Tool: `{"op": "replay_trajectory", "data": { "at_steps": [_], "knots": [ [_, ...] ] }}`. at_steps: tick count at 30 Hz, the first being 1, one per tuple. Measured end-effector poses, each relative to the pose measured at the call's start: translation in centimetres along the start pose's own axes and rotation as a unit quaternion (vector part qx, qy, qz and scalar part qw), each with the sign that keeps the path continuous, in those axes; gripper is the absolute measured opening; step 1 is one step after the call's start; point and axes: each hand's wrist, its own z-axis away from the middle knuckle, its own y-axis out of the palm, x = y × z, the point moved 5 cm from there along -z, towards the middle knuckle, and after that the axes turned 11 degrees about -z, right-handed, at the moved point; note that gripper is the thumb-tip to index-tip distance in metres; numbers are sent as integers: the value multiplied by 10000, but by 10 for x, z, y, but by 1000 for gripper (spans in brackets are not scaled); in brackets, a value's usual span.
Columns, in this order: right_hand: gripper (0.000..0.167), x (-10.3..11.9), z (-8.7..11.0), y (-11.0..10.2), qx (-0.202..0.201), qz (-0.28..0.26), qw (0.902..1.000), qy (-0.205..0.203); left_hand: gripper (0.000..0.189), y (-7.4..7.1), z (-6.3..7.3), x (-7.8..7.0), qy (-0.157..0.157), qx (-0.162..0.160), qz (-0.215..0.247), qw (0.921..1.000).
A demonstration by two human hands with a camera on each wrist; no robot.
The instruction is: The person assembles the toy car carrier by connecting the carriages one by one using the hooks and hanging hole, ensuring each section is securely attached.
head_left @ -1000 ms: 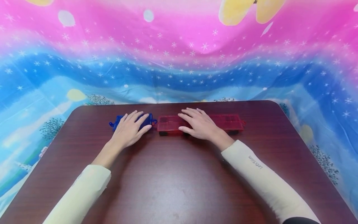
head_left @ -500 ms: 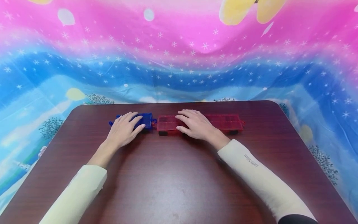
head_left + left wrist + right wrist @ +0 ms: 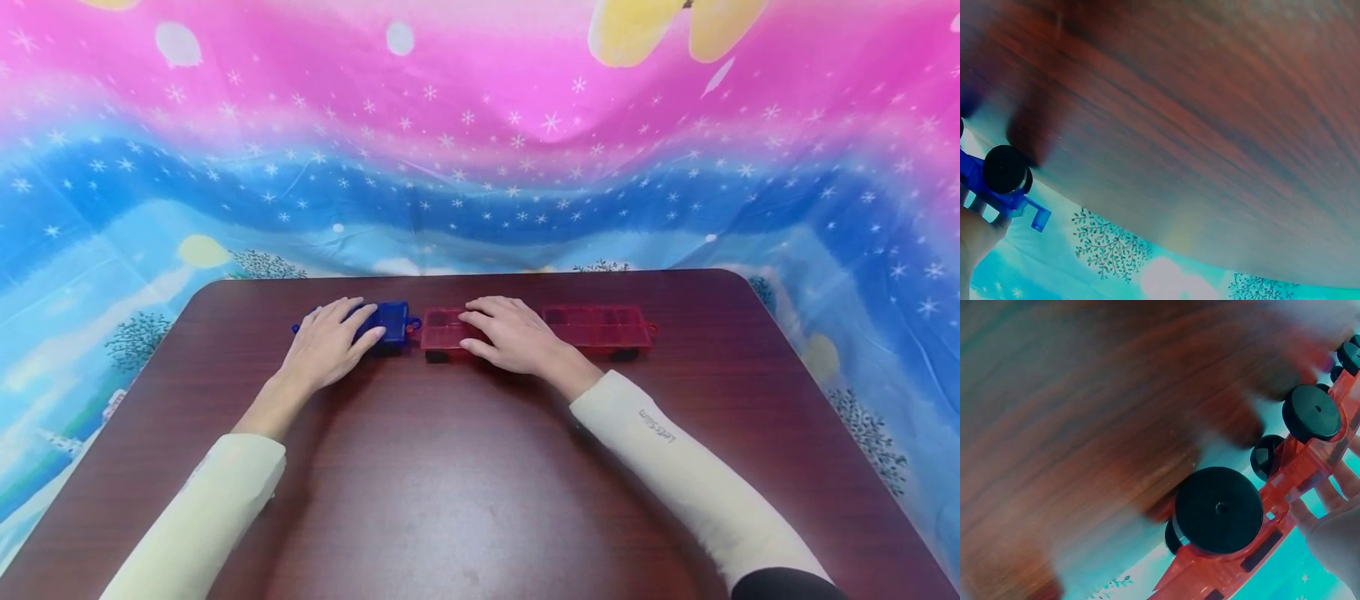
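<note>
My left hand [image 3: 322, 343] rests over the left part of a translucent blue toy car base [image 3: 393, 323], its fingers loosely extended. In the left wrist view, that blue base [image 3: 997, 199] shows a black wheel [image 3: 1007, 169] and a small end hook. My right hand [image 3: 513, 335] lies across the middle of a long red translucent toy car base [image 3: 600, 327], hiding that part. From the right wrist, the red pieces [image 3: 1285, 487] appear as linked sections on black wheels [image 3: 1218, 509], with fingers behind them. Blue and red ends meet at a hook [image 3: 412, 327].
The dark brown table [image 3: 450, 483] has rounded far corners, and the toys lie near its back edge. A pink and blue printed cloth [image 3: 480, 167] hangs behind and along both sides.
My left hand has slid left on the blue base, uncovering its right part. My right hand has shifted left along the red base. The toys have not visibly moved.
</note>
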Motion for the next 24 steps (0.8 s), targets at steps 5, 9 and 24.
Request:
{"op": "replay_trajectory", "data": {
  "at_steps": [5, 9, 24],
  "knots": [
    [57, 0, -4, 4, 69, 26, 10000, 59, 70, 5, -2, 5, -34, 74, 65, 9999],
    [60, 0, -7, 6, 122, 25, 9999, 119, 72, 8, -3, 8, -34, 79, 53, 9999],
    [69, 0, -15, 12, 281, -99, 9990, 336, 86, 18, -7, 10, 101, 279, -242, 9993]
  ]
}}
